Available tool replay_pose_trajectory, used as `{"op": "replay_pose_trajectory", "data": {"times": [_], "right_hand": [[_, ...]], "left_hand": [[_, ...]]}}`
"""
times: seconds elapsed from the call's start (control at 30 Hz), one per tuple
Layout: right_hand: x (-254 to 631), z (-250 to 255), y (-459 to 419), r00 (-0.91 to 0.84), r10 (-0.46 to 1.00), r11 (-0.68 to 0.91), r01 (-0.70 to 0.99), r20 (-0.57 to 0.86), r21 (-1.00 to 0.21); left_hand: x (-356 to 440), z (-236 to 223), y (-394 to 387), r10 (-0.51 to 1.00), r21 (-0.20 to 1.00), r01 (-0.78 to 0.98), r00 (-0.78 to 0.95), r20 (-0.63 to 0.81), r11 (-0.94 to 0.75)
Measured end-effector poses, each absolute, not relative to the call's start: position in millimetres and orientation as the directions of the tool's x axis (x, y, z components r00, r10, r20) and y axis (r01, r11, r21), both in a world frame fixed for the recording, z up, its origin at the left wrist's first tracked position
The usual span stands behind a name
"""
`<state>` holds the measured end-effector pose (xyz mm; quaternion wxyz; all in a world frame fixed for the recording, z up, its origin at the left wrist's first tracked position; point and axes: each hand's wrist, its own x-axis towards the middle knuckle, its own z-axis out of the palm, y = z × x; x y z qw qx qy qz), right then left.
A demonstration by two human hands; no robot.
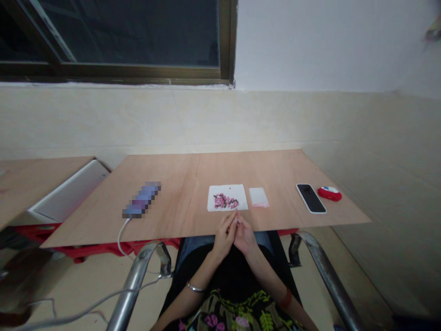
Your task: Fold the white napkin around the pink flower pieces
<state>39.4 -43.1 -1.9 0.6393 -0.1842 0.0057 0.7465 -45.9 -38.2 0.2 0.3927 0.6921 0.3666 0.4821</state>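
Note:
At the table's front edge my left hand (pixel 225 234) and my right hand (pixel 245 235) meet, fingertips pinched together. Whatever sits between the fingers is too small to make out. Just beyond the fingertips lies a white sheet (pixel 227 189) with a small round mark near its top edge. A cluster of small pink and dark pieces (pixel 225 201) lies on it; their kind is unclear. To the right of the sheet is a small stack of white rectangular pieces (pixel 257 196) with pinkish front edges.
A phone with a blurred-out screen (pixel 142 200) lies at the left, a white cable (pixel 120 234) running off the table (pixel 186 174). At the right lie a white-edged phone (pixel 311 198) and a red and white object (pixel 330 193). Metal chair arms (pixel 132 280) flank me.

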Motion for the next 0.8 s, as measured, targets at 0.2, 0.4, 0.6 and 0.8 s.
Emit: {"op": "replay_pose_trajectory", "data": {"times": [0.2,0.4,0.6,0.8], "right_hand": [[41,1,-44,-0.177,0.937,-0.21,-0.974,-0.301,-0.082],[41,-1,-42,-0.154,0.932,-0.19,-0.979,-0.328,-0.08],[47,-10,-40,-0.136,0.952,-0.199,-0.956,-0.275,-0.216],[47,-13,-40,-0.106,0.953,-0.187,-0.943,-0.284,-0.275]], "left_hand": [[-45,-3,-39,0.861,0.852,0.2,0.287,0.42,-0.483],[-46,-4,-39,0.859,0.836,0.237,0.28,0.429,-0.495],[-51,-6,-34,0.851,0.806,0.316,0.349,0.393,-0.501],[-52,-15,-32,0.795,0.707,0.378,0.392,0.463,-0.597]]}}
